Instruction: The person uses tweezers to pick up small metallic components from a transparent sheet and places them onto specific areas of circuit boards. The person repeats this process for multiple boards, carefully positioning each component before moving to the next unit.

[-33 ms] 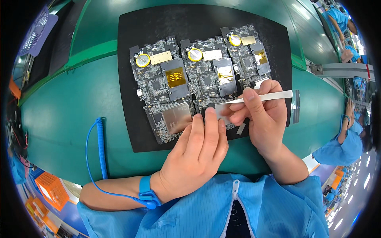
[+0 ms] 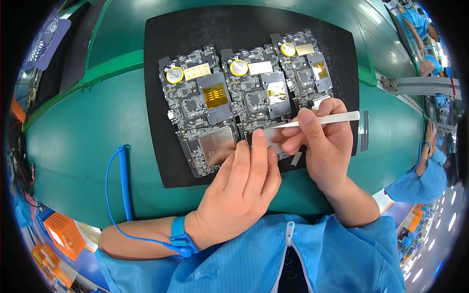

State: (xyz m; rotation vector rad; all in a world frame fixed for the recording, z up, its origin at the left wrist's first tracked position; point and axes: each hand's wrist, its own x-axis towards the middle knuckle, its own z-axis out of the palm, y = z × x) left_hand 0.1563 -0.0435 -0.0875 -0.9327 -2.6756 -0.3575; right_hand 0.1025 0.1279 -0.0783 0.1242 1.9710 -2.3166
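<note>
Three joined circuit boards lie side by side on a black mat: the left board (image 2: 189, 106), the middle board (image 2: 252, 100) and the right board (image 2: 303, 78). Each carries a yellow-rimmed coin cell and a gold-coloured film patch. My left hand (image 2: 239, 195) rests with fingers stretched out, fingertips on the lower part of the middle board, by its silver metal plate (image 2: 274, 140). Between thumb and fingers, my right hand (image 2: 325, 141) grips white-handled tweezers (image 2: 337, 117). Their thin tips point left over the middle board near my left index fingertip; whether they pinch anything cannot be made out.
Under the boards is the black mat (image 2: 166, 166) on a green table (image 2: 73, 146). A blue coiled cord (image 2: 124, 185) runs to my left wristband (image 2: 180, 234). Dark strips (image 2: 365, 132) lie right of the mat. Orange crates (image 2: 63, 234) stand lower left; other people sit at right.
The boards have shifted very slightly to the left. Both hands and the tweezers stay almost where they were.
</note>
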